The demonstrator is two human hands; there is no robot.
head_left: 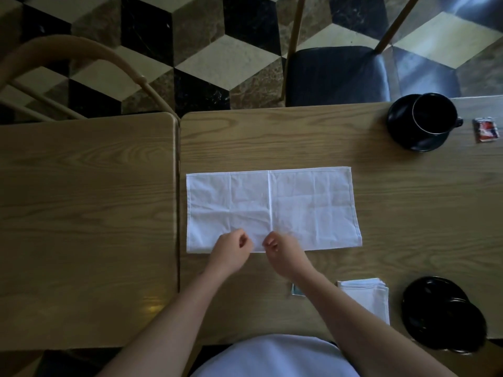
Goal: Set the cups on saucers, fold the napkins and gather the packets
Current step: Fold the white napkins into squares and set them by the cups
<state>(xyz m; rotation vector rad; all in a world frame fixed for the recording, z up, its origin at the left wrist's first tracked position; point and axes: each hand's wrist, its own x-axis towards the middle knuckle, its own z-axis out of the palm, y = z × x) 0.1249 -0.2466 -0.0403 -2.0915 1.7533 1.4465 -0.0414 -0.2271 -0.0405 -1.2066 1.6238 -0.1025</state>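
A white napkin lies flat on the wooden table, folded into a long rectangle with a centre seam. My left hand and my right hand sit side by side at its near edge, fingers curled and pinching the cloth. A black cup stands on a black saucer at the far right. A red packet lies right of it. A folded white napkin lies near right. A blue packet peeks out under my right forearm. More black crockery sits at the near right edge.
A second wooden table abuts on the left with a narrow gap between. A black-seated chair stands beyond the far edge, and a curved wooden chair back is at the far left. The floor is tiled in a cube pattern.
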